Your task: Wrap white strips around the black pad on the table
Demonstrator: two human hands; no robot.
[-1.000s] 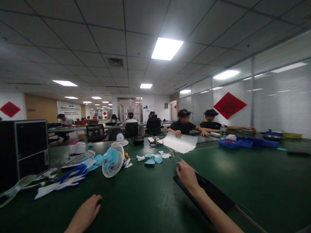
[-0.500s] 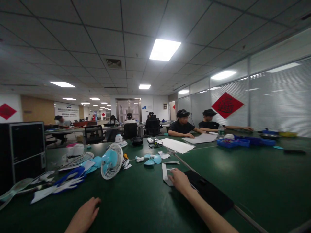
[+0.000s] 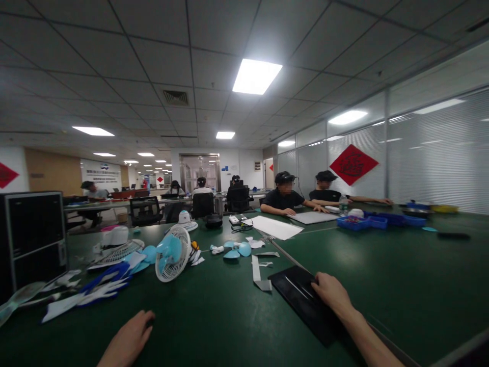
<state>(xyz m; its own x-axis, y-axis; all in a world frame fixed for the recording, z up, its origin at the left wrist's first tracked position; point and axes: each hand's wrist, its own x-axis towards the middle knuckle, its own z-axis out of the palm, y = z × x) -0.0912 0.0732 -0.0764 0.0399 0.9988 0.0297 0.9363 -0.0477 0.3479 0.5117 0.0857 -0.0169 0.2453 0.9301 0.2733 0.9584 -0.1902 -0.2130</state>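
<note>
Showing a loose, unclenched curl, the left hand [image 3: 128,339] is held toward the near edge of the surface [image 3: 214,316]; rightward, a bent pale strip [image 3: 256,270] is followed by the black board [image 3: 300,298], touched at its right edge by the right hand [image 3: 335,294], whose grip cannot be told.

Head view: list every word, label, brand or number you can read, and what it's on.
None can be read with certainty.
Large red diamond sign, right wall: black characters, too blurred.
Wall sign, back left: logo over lines of characters, too small and blurred.
Red diamond at the left edge: cut off, unreadable.
Black sheet and black case: no lettering I can make out.
</note>
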